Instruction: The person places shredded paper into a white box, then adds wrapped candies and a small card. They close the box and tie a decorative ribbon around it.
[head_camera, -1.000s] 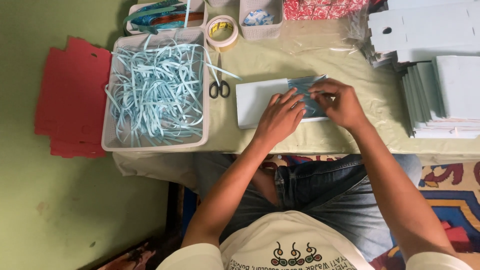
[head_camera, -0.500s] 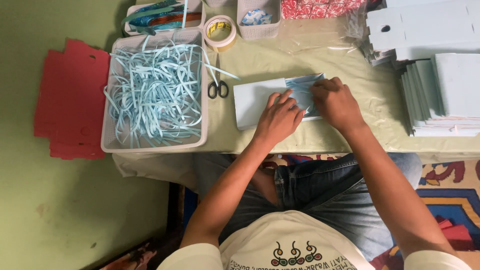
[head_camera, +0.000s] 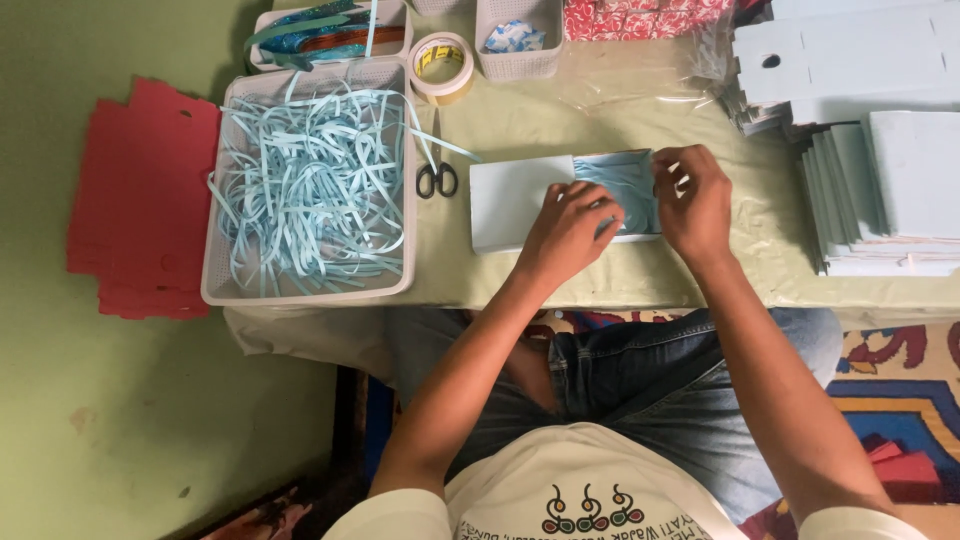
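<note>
Near the desk's front edge lies a pale blue box (head_camera: 520, 200); its right half already holds a bed of light blue paper shreds (head_camera: 625, 185), while its left half shows bare. The left hand (head_camera: 570, 235) presses on the shreds with fingers curled, gripping nothing that shows; the right hand (head_camera: 692, 198) pinches at strands by the box's right end (what it grasps is hard to tell). Towards the desk's left edge, the white basket (head_camera: 300, 290) is heaped with shreds — scissors (head_camera: 437, 178) lie between it and the box; plenty of filling seems left.

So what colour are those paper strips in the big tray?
Light blue paper strips, seen in the head view.
</note>
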